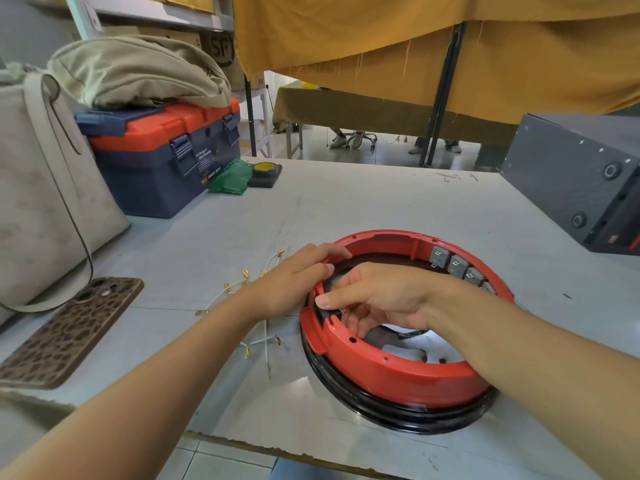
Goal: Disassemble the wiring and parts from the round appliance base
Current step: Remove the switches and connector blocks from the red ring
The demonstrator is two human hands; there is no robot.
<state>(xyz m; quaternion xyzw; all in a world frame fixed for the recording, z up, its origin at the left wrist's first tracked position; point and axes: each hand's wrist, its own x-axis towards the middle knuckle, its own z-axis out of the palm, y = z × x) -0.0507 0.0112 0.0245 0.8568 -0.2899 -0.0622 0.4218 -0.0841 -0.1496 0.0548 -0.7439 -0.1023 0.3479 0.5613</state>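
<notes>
We steady the red base [381, 368] with our left hand [294, 275]; our right hand [377, 299] seemingly pinches a black part [329, 313], which needs lifting free.

A grey worktop [363, 202] fills the foreground, its near edge ragged like cardboard. Beyond its far edge, mustard-yellow cloth [415, 39] hangs over dark metal legs [440, 98], and a second cloth-covered table [346, 105] stands farther back on a pale tiled floor [381, 148]. At the far left corner rises a shelving rack [156, 12]. The light is even and soft.
</notes>
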